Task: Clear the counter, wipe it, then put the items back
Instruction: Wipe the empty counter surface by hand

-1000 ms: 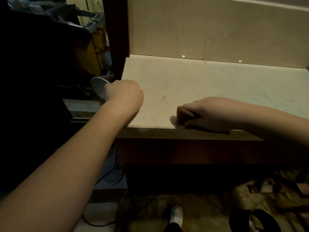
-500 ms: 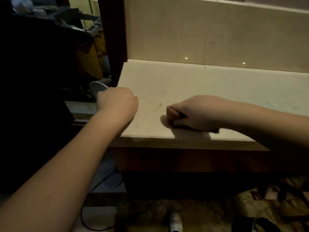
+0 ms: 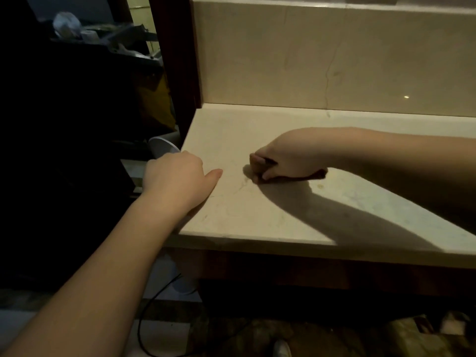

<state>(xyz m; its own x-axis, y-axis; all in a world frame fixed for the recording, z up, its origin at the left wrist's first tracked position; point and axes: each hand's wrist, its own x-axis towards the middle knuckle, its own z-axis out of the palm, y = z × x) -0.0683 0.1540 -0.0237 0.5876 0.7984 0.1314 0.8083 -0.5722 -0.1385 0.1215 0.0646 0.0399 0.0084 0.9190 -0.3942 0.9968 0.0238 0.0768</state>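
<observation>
Pale stone counter (image 3: pixel 270 215) fills the middle, its front edge nearest. At the counter's left edge the left hand (image 3: pixel 177 180) rests flat, fingers relaxed and holding nothing. Farther in on the counter, the right hand (image 3: pixel 286 162) is curled tight around a dark cloth (image 3: pixel 320 173), pressing it down. Behind the counter rises a pale backsplash (image 3: pixel 322 60).

Left of your worktop, a white round object (image 3: pixel 161 148) sits just off the edge beside a dark wooden post (image 3: pixel 175 60). Below you, a black cable (image 3: pixel 152 305) loops across the floor near a white shoe (image 3: pixel 282 349).
</observation>
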